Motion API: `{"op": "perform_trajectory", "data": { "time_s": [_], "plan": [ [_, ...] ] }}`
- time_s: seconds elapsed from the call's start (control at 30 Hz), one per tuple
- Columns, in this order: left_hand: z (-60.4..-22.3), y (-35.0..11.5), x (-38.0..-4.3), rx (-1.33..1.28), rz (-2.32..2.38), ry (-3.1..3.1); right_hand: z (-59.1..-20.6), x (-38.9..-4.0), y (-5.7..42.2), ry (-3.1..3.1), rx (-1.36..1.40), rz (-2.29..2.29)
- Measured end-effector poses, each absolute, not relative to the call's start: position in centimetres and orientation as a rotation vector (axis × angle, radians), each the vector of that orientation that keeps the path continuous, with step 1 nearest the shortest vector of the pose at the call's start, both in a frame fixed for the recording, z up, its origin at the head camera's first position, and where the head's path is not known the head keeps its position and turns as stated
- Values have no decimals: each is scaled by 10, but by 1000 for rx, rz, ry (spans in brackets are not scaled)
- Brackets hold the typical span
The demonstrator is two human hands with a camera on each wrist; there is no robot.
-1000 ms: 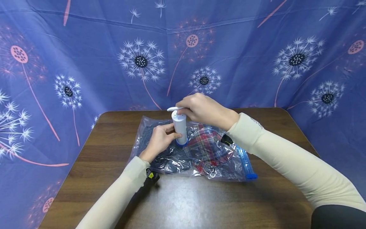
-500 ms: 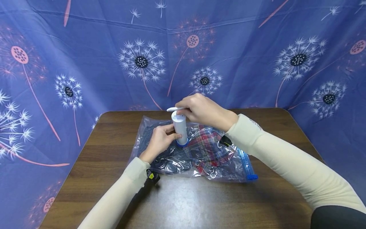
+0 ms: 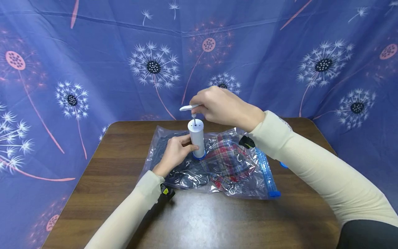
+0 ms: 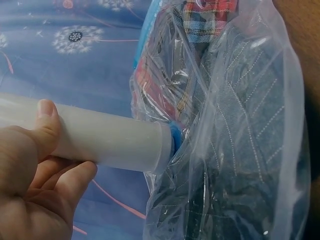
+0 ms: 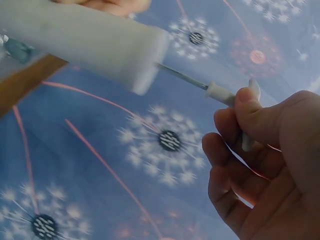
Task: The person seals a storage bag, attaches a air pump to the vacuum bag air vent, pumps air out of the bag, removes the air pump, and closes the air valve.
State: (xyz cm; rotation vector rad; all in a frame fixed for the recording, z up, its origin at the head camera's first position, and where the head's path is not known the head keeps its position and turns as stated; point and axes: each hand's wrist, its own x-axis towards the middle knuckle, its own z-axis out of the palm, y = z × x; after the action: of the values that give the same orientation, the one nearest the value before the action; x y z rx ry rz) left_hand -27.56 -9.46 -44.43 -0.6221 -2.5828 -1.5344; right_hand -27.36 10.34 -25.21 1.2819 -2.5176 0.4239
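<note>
A white hand pump [image 3: 197, 138] stands nearly upright on a clear vacuum storage bag [image 3: 186, 181], its base meeting the bag's blue valve [image 4: 176, 137]. My left hand [image 3: 175, 152] grips the lower part of the pump's barrel, thumb on one side and fingers on the other. My right hand [image 3: 222, 107] holds the white T-shaped handle [image 3: 186, 108] above the barrel. A short length of thin metal rod [image 5: 182, 76] shows between handle and barrel. Inside the bag lie a red plaid cloth [image 3: 227, 155] and dark blue-grey stitched fabric [image 4: 245, 115].
The bag's blue zip edge [image 3: 265, 173] runs along its right side, with a blue slider [image 3: 275, 194] at the near corner. A small blue round piece [image 3: 283, 165] lies partly behind the right sleeve. Behind the wooden table [image 3: 199, 221] hangs a blue dandelion-print cloth [image 3: 118, 62].
My right hand has risen with the handle, drawing part of the rod out of the barrel. The left hand stays at the barrel. The small blue piece has come into sight.
</note>
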Motion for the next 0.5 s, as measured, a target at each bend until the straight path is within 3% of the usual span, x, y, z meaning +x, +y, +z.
{"op": "perform_trajectory", "data": {
  "time_s": [0.5],
  "plan": [
    [-448,-94,-276,-595,-1508,-2592,-200,-259,104,-2157,1209,455]
  ]
}}
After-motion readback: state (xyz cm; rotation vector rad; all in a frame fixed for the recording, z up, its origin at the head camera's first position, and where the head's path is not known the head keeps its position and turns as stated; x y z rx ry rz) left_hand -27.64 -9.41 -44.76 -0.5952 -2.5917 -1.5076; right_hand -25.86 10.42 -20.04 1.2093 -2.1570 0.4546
